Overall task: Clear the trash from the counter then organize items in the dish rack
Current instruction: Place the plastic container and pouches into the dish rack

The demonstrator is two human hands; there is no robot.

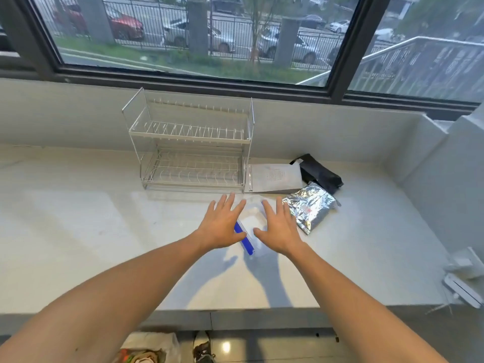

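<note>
1. Both hands hang palm-down over a clear box (252, 226) with a blue clip, on the table (91, 231) in front of the rack (191, 142); contact with the box cannot be told.
2. Left hand (222, 226): grip spread, fingers splayed, holding nothing; right hand (280, 231): the same.
3. The two-tier wire rack stands at the wall, bare.
4. Right of the box lies a foil bag (310, 213); behind it a grey pouch (275, 178) and a black bag (319, 172), close together.
</note>
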